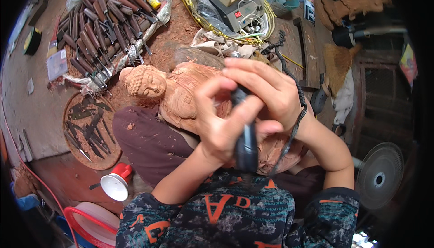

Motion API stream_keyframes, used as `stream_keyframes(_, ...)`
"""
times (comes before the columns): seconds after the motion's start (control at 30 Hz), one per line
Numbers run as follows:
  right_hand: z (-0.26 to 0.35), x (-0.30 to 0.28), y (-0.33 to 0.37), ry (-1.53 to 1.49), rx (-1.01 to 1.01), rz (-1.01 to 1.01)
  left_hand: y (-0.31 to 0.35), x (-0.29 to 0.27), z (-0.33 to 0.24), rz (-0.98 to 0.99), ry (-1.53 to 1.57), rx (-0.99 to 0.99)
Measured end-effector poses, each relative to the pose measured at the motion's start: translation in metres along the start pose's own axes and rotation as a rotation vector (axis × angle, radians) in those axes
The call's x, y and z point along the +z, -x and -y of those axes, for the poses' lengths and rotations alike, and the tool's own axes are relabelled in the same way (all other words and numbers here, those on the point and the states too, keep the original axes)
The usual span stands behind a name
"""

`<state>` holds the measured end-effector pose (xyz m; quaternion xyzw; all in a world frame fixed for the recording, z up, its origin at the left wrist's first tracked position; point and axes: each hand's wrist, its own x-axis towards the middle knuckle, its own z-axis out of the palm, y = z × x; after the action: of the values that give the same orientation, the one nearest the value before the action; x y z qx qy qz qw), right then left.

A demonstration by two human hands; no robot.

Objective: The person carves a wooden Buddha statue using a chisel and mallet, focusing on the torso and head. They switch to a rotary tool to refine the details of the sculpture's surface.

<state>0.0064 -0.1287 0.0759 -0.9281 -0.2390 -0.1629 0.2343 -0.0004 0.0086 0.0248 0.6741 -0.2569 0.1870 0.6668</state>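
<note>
A black rotary carving handpiece (pixel 247 146) stands tilted in front of my body, slightly blurred. My left hand (pixel 217 123) is closed around its middle. My right hand (pixel 266 87) cups its upper end, the fingers bent over the part near the metal tip (pixel 236 55). A thin black cord (pixel 289 141) hangs past my right wrist. Beneath both hands, a carved wooden Buddha figure (pixel 181 105) lies across my lap with its head to the left. My hands and forearms hide much of its lower body. Whether a bit sits in the tip is too small to tell.
Many wooden-handled chisels (pixel 97 26) lie on a cloth at the upper left. Loose blades fill a round tray (pixel 74 155) beside my knee, near a red-and-white cup (pixel 115 187). A control box (pixel 233 6) with wires stands ahead. A fan (pixel 379 175) is at right.
</note>
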Motion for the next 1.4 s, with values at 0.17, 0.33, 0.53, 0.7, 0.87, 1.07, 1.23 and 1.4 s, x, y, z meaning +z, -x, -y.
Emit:
stream_keyframes(0.17, -0.011, -0.044, 0.026, 0.965, 0.132, 0.371, -0.007, -0.044, 0.033, -0.098, -0.112, 0.114)
stream_keyframes(0.33, 0.102, -0.102, 0.115, 1.244, 0.394, 0.802, -0.006, -0.067, 0.038, -0.071, 0.003, 0.183)
stream_keyframes(0.53, 0.183, -0.034, 0.117, 0.585, 0.202, 0.743, 0.022, -0.067, 0.043, 0.094, 0.311, -0.093)
stream_keyframes(0.7, 0.191, -0.025, 0.044, 0.113, 0.29, 0.611, 0.027, -0.084, 0.07, 0.17, 0.44, -0.116)
stream_keyframes(0.87, 0.14, 0.008, 0.019, -0.024, 0.391, -0.212, 0.033, -0.089, 0.068, 0.173, 0.299, -0.167)
stream_keyframes(1.07, 0.142, 0.012, 0.043, -0.088, 0.417, 0.616, 0.027, -0.095, 0.079, 0.285, 0.127, -0.046)
stream_keyframes(1.23, 0.132, -0.073, 0.097, 0.332, 0.818, 0.318, 0.032, -0.092, 0.062, 0.206, 0.064, -0.026)
stream_keyframes(1.4, 0.15, -0.09, 0.148, -0.095, 0.878, 0.9, 0.033, -0.081, 0.053, 0.189, 0.112, 0.024)
